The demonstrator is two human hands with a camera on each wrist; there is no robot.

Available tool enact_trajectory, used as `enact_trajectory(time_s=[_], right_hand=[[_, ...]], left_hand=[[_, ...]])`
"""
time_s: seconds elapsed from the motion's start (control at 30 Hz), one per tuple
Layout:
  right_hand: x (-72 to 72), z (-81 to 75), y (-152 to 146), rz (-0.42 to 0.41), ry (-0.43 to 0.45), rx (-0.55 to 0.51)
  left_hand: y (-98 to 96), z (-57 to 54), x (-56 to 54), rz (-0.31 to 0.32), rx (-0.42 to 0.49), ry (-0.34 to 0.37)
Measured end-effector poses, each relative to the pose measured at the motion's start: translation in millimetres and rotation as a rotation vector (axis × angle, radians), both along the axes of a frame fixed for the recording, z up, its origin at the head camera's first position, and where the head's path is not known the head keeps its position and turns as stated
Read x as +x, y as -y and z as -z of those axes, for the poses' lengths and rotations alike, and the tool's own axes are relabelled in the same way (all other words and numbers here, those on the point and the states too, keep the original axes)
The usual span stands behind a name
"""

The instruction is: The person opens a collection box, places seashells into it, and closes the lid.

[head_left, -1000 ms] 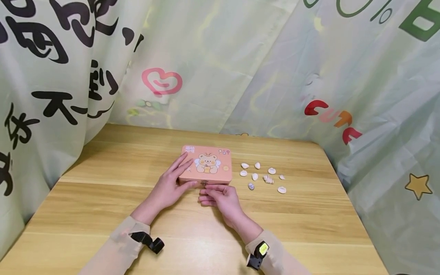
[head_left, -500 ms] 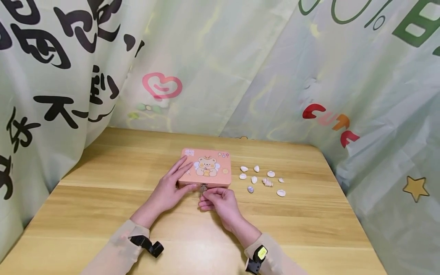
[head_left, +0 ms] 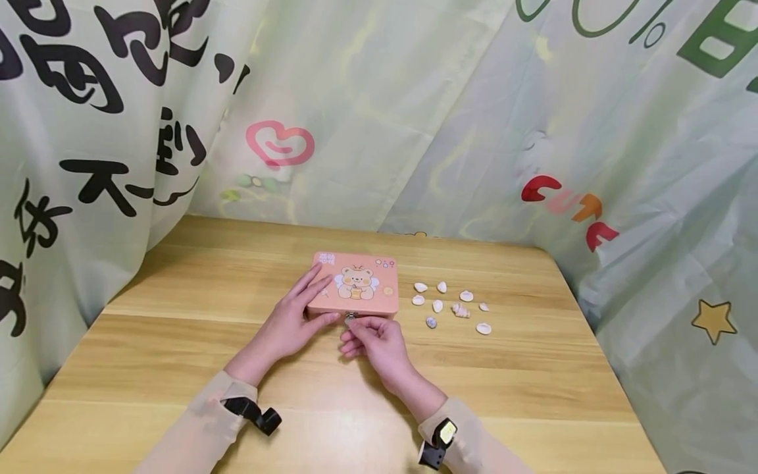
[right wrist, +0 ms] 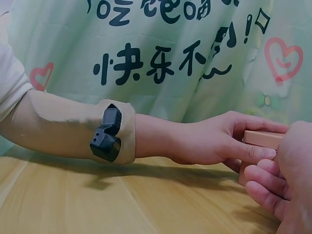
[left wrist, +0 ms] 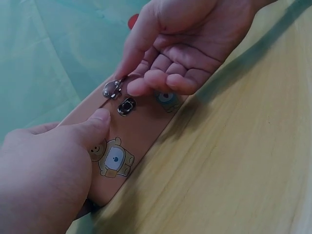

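Observation:
A pink tin box [head_left: 385, 299] with a bear on its lid lies on the table, lid down. My left hand [head_left: 288, 327] holds its left side, fingers spread over the lid and thumb against the front. At the front edge, my right hand [head_left: 381, 345] pinches the small metal latch [left wrist: 112, 89] between thumb and forefinger, the other fingers loosely curled. In the left wrist view, the latch plate is tilted up, apart from the metal catch [left wrist: 126, 106] below it. The right hand hides most of the box front in the right wrist view.
Several white shells [head_left: 437, 305], a spiral shell [head_left: 460, 310] and a bluish shell or stone [head_left: 431, 322] lie right of the box on the wooden table [head_left: 521, 388]. A printed curtain [head_left: 367, 118] hangs behind and at both sides.
My right thumb and fingers have shifted slightly at the latch. The left hand and box keep their place; the whole head view dips and returns a little.

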State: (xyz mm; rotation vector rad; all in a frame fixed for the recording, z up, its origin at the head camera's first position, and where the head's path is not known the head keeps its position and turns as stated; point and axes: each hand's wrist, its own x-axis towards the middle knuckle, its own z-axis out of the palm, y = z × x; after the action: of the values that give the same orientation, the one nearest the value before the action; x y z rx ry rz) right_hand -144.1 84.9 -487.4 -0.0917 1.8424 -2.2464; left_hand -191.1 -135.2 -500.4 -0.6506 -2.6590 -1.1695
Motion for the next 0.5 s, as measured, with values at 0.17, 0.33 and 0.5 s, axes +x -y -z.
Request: enact_trajectory(time_s=[0.17,0.33,0.5], right_hand=[[0.7,-3.4,0,-0.004,-0.004,0.008],[-0.1,-7.3,-1,-0.001,-0.027,0.009],[0.2,-13.2,0,0.008,-0.04,0.001]], left_hand=[[3.1,-2.4,1.5,-0.006,0.0,0.017],[4.5,-6.5,0.3,-0.005,0.012,0.014],[4.7,-10.4,0.0,-0.003,0.032,0.024]])
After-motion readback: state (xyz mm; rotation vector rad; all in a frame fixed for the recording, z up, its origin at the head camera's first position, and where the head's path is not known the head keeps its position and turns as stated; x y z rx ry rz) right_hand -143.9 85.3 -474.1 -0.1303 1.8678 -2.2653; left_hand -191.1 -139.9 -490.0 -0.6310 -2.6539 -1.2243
